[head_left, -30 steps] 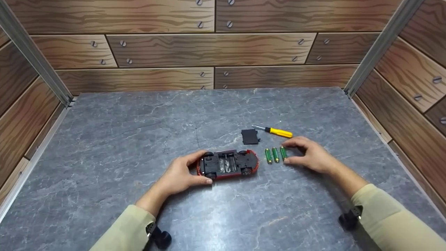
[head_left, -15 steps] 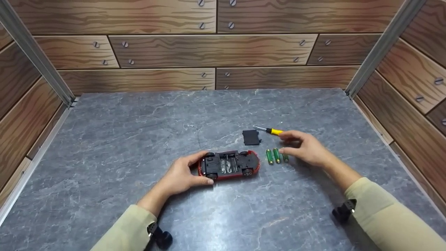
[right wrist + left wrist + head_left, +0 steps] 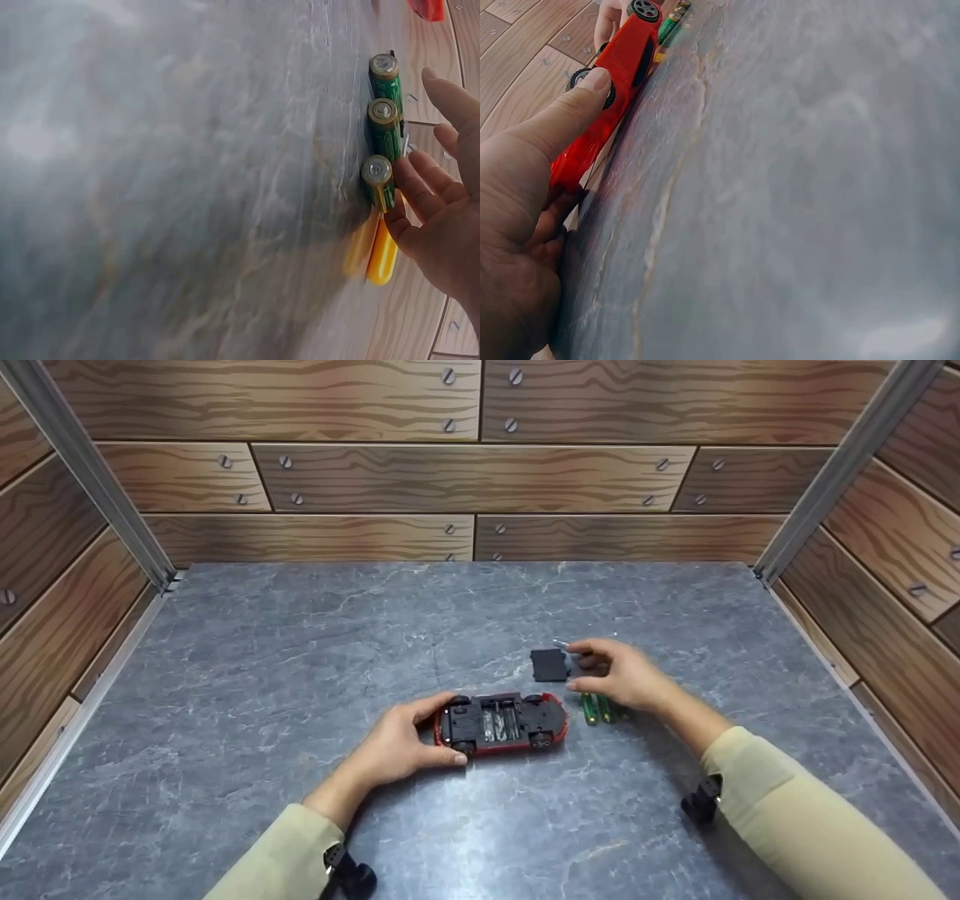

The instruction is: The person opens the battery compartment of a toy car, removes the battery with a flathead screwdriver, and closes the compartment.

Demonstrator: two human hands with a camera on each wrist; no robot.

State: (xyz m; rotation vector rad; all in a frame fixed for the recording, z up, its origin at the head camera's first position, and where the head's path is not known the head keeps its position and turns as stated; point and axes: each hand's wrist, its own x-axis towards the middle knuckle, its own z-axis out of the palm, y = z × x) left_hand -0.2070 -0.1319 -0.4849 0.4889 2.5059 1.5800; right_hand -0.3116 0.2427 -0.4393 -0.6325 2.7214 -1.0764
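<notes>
A red toy car [image 3: 504,724] lies upside down, its black underside facing up with an uncovered battery compartment. My left hand [image 3: 397,741] grips its left end between thumb and fingers; in the left wrist view the thumb presses by a wheel of the car [image 3: 634,52]. My right hand [image 3: 626,673] hovers over the batteries [image 3: 590,709], thumb and fingers apart with nothing between them. Its fingertips are close to a black battery cover [image 3: 549,665]. Three green batteries [image 3: 384,127] stand in a row beside the right hand in the right wrist view.
A screwdriver with a yellow handle [image 3: 383,255] lies beyond the batteries; in the head view my right hand hides most of it. Wood-patterned walls [image 3: 472,476] enclose the back and sides of the grey marbled table [image 3: 300,660].
My right hand has moved left from beside the batteries, across them, toward the black cover, now hiding the screwdriver's handle. The left hand keeps its grip on the car; the head view has shifted slightly.
</notes>
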